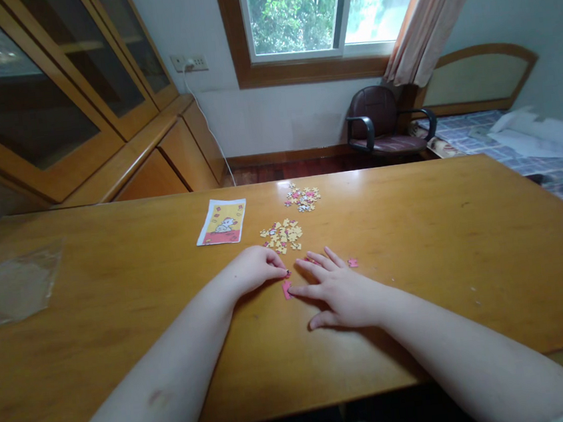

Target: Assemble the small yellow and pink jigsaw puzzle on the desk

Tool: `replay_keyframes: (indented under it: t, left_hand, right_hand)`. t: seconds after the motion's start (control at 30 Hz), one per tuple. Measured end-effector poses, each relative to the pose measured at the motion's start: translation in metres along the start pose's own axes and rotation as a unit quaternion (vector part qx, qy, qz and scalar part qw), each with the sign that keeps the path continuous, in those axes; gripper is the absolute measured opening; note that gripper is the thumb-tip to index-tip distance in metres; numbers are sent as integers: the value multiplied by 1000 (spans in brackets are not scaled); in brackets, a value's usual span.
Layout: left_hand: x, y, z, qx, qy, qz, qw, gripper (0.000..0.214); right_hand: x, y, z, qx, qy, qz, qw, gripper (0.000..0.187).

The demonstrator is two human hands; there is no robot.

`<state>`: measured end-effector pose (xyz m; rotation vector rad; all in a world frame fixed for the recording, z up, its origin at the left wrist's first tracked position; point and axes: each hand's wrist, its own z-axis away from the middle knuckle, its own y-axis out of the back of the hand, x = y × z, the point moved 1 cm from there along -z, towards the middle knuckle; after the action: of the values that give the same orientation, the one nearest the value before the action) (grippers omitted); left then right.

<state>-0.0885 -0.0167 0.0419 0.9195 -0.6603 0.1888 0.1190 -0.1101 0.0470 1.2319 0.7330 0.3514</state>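
Note:
My left hand [262, 267] pinches a small dark-and-pink jigsaw puzzle piece [288, 273] just above a joined pink puzzle section [286, 290]. Fingers spread, my right hand [332, 286] rests on the table with its index fingertip touching that pink section. Under its other fingers a few pink pieces [311, 259] are partly hidden. One loose pink piece [353, 262] lies to the right of the hand. Beyond both hands sits a pile of yellow pieces [284, 235], and farther back a mixed pile [304, 197] of pink and pale ones.
A picture card [222, 222] with a white animal on yellow and pink lies left of the piles. At the far left is a clear plastic bag [15, 286]. The wooden table [439, 234] has its far edge before a cabinet [154, 144] and an office chair [377, 120].

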Motion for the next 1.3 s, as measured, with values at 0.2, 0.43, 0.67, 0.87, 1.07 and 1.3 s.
replay_keyframes:
  t: [0.2,0.43,0.67,0.87,1.07,1.3]
  left_hand:
    - [-4,-4,-1,-7,11,-22,1000,30]
    - [1,-3,2,-4,11,-28,1000,30]
    - [5,-3,3,5,-4,-33,999,23]
    - [11,-4,6,12,1,-48,999,17]
    - [10,-4,6,0,-7,-47,999,18]
    - [12,-5,9,-13,-6,-42,999,16]
  right_hand:
    - [-1,-1,0,-9,-3,-3,1000,74]
    - [0,-1,0,-17,-7,-9,1000,75]
    - [0,-3,0,-7,-6,-6,1000,74]
    - [-2,-2,1,-2,0,0,1000,75]
    - [-5,-5,-2,23,6,-1,1000,73]
    - [5,8,-3,94,-5,-9,995,56]
